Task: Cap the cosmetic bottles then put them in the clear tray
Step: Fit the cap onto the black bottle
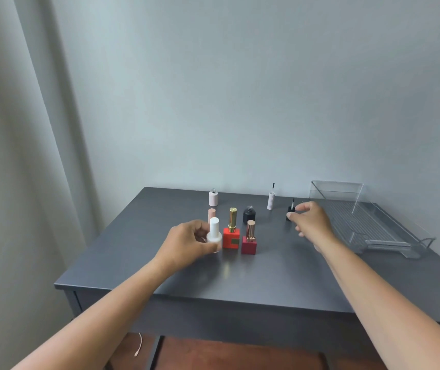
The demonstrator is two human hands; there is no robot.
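Head view: your left hand (pixel 186 243) is wrapped around the white capped bottle (pixel 214 235), fingers closed on its round body, at the near left of the cluster on the dark tabletop (pixel 240 276). Just right of it stand the red bottle with a gold cap (pixel 231 231) and the dark red bottle with a rose-gold cap (pixel 249 239), both upright. Behind them are a pink-capped bottle (pixel 211 214), partly hidden by the white one, and an uncapped black bottle (pixel 249 214). Farther back, near the wall, an uncapped pale ribbed bottle (pixel 213 197) stands alone. Your right hand (pixel 311 220) is pinching the black brush cap (pixel 290 210) between thumb and forefinger, brush pointing up; you cannot tell whether it has left the tabletop. A white brush cap (pixel 271 199) stands upright just beyond, brush up. The clear tray (pixel 368 220) sits at the far right, nothing in it.
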